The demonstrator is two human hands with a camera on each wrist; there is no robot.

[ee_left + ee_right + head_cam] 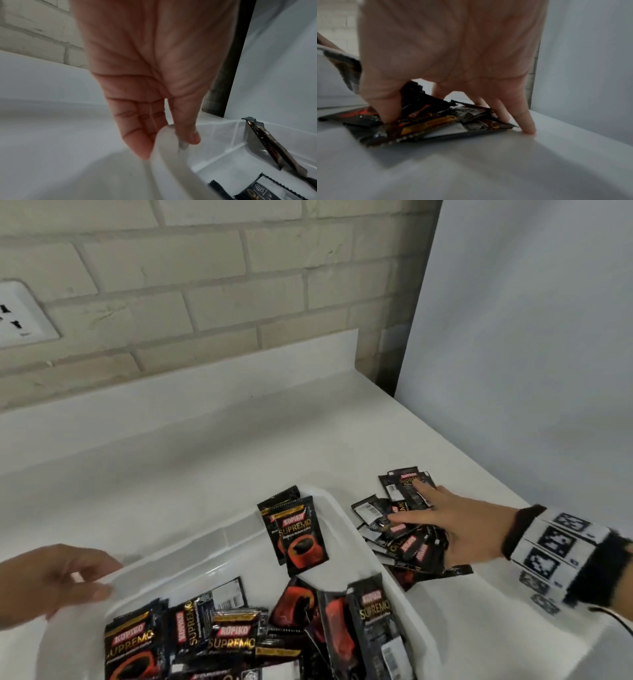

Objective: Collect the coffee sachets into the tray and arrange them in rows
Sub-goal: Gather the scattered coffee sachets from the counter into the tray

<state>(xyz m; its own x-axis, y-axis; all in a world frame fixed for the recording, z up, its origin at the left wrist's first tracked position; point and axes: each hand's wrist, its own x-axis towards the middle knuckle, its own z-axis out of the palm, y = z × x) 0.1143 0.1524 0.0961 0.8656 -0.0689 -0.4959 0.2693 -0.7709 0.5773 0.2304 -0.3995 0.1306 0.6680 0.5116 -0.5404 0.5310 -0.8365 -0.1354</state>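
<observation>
Sachets already dumped in the tray [356,529] lie in a jumble, not rows. Left hand [58,580] pinches the tray's near-left rim, thumb inside, fingers outside. Right hand [442,525] lies splayed, fingers straight, pressing on the loose pile of sachets [407,529] on the counter [205,446] just beside the tray — nothing gripped yet. Slick foil under a flat palm could fan out, and a hasty scoop might shed packets or catch the rim.
</observation>
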